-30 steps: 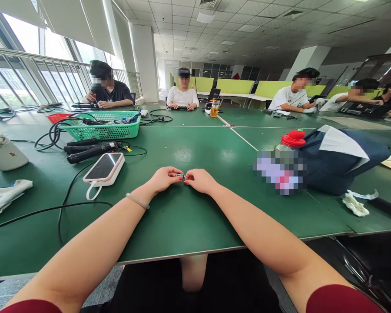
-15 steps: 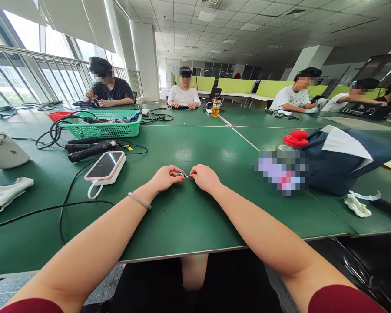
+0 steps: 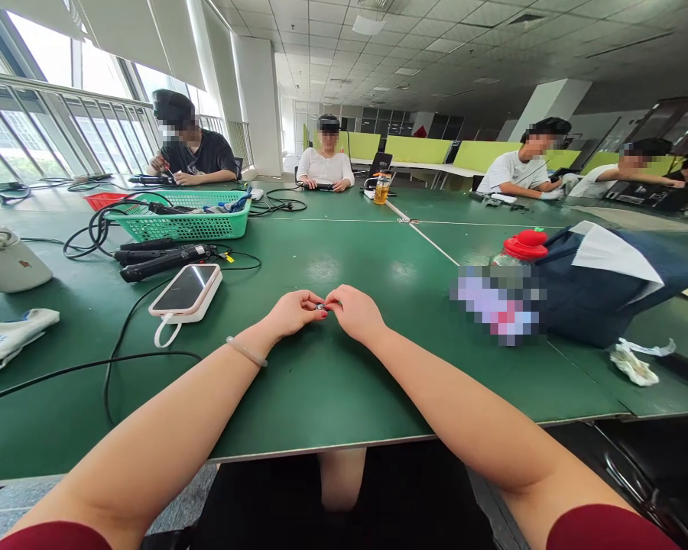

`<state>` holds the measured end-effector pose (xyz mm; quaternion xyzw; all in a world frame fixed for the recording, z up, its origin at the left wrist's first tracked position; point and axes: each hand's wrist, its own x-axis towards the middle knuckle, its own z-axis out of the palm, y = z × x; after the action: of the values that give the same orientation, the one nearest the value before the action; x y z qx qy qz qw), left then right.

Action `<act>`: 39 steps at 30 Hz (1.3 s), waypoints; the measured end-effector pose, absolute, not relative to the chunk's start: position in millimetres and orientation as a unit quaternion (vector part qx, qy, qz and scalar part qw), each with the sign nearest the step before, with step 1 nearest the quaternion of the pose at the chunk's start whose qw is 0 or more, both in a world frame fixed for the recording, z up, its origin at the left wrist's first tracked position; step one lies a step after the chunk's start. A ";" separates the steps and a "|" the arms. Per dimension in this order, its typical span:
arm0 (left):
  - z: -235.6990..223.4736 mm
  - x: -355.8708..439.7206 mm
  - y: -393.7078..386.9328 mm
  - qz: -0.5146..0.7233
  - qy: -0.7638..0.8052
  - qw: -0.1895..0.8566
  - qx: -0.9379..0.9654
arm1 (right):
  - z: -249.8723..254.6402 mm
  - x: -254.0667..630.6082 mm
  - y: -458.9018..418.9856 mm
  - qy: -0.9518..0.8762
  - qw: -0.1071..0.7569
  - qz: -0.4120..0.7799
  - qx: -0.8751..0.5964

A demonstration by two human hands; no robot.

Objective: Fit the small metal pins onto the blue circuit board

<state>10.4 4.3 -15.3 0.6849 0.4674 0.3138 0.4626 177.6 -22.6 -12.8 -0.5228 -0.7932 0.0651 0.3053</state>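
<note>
Between thumb and fingers, my left hand (image 3: 295, 312) pinches a small dark and silvery object (image 3: 319, 307), too small to name. Pressed up against it from the other side is my right hand (image 3: 354, 309), fingertips closed in a pinch. Whatever those right fingertips hold is hidden at this angle. Both hands meet just above the green table (image 3: 298, 405). Nearest to my left hand lies a phone (image 3: 190, 290) on a white block with a short looped strap.
Left: a green basket (image 3: 206, 225) of cables and tools, black handheld devices (image 3: 163, 261), a white container (image 3: 8, 260) and a cloth (image 3: 11, 340). Right: a red-lidded bottle (image 3: 524, 244), a dark blue bag (image 3: 596, 305) and crumpled tissue (image 3: 634, 365). Several people sit around the table.
My right hand has moved slightly left, closing the small gap to my left hand, so the fingertips now meet at the small object. My left hand has stayed put.
</note>
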 end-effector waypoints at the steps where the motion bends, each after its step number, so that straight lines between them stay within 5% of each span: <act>1: -15.5 10.3 4.3 0.314 0.466 0.463 0.685 | -12.5 177.6 -22.9 -0.794 0.302 0.064 -0.523; 18: -3.7 12.0 -4.0 0.366 0.477 0.476 0.641 | -9.9 181.3 -23.6 -0.786 0.297 0.069 -0.538; 32: -3.0 11.5 -5.7 0.365 0.396 0.652 0.534 | -13.9 172.7 -29.3 -0.805 0.290 0.026 -0.516; 35: -1.6 8.1 -1.1 0.360 0.445 0.565 0.594 | -13.0 173.3 -28.4 -0.798 0.300 0.034 -0.521; 39: 3.2 -15.0 14.9 0.284 0.599 0.215 0.718 | -14.0 178.2 -24.6 -0.782 0.317 0.050 -0.534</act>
<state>-15.0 14.9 3.2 0.7175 0.5986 0.2840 0.2151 178.2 -24.6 -14.0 -0.5341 -0.7822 0.0503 0.3168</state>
